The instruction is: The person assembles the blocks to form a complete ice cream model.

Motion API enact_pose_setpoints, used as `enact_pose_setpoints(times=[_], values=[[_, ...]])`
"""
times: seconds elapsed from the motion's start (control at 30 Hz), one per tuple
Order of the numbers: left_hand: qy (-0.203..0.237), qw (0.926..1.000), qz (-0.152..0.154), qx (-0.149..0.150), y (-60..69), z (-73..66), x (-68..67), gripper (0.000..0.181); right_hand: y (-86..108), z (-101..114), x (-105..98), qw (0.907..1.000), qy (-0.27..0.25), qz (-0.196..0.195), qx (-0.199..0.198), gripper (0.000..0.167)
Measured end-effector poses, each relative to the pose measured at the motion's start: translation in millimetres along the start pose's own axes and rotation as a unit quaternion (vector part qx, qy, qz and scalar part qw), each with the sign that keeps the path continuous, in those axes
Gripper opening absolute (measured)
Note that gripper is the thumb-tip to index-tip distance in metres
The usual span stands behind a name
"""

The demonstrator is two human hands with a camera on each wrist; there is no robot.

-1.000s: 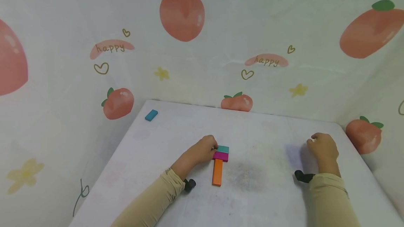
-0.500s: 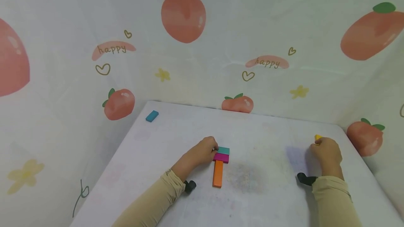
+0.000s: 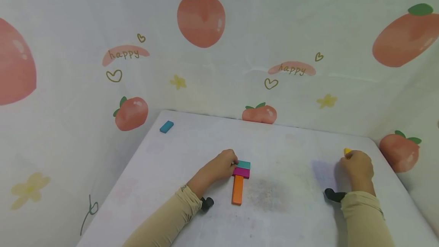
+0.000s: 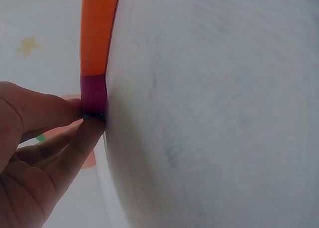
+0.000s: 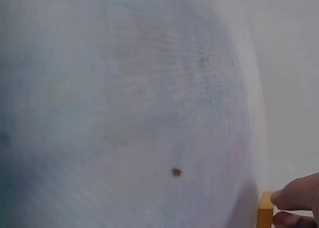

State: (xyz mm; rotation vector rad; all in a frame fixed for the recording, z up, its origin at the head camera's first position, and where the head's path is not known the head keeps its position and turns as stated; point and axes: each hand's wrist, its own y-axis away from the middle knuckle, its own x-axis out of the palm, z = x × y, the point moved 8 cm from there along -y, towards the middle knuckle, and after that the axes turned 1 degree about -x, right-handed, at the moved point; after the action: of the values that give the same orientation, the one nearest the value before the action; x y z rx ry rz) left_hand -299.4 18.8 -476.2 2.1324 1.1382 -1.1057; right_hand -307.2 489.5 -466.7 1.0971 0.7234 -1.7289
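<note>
In the head view my left hand [image 3: 223, 164] is at the left ends of a teal block [image 3: 244, 165] and a magenta block [image 3: 242, 172], which lie side by side. Its thumb and index finger pinch at the teal block's end, and in the left wrist view the thumb touches the magenta block [image 4: 93, 94]. An orange block [image 3: 237, 190] runs from the magenta block toward me, so the three form a T. Far right, my right hand [image 3: 358, 167] pinches a yellow block [image 3: 347, 151], mostly hidden by the fingers; the right wrist view shows its end [image 5: 265, 208].
A blue block [image 3: 166, 127] lies near the table's back left corner. The white table [image 3: 291, 220] meets a cloth backdrop [image 3: 240, 29] printed with fruit. Black wrist mounts [image 3: 334, 195] stick out beneath both sleeves.
My right hand has shifted slightly right and turned, and a yellow block has come into view at its fingertips. The left hand and the T of blocks have stayed in place.
</note>
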Motion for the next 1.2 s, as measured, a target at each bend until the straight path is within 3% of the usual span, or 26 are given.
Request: enact_pose_setpoints(times=[0.17, 0.37, 0.67, 0.93, 1.2], values=[[-0.002, 1.0000, 0.003, -0.006, -0.1, -0.2, 0.6, 0.021, -1.7, -4, -4, 0.9999, 0.008, -0.012, -0.006, 0.042], [0.001, 0.9999, 0.007, -0.012, 1.0, -0.9, 0.0, 0.021, -2.3, -12, -5, 0.9997, 0.011, 0.009, 0.018, 0.042], [-0.002, 1.0000, 0.004, -0.005, -0.3, -3.1, -2.2, 0.020, -1.1, -9, -7, 0.9996, -0.004, 0.006, 0.027, 0.041], [-0.005, 1.0000, 0.002, 0.001, 0.6, -4.0, -3.6, 0.020, -6.3, 0, -2, 1.0000, -0.008, 0.001, 0.004, 0.039], [-0.003, 1.0000, 0.005, -0.003, 0.7, -2.1, -1.8, 0.020, -6.5, 25, 15, 0.9990, -0.031, 0.015, -0.028, 0.039]])
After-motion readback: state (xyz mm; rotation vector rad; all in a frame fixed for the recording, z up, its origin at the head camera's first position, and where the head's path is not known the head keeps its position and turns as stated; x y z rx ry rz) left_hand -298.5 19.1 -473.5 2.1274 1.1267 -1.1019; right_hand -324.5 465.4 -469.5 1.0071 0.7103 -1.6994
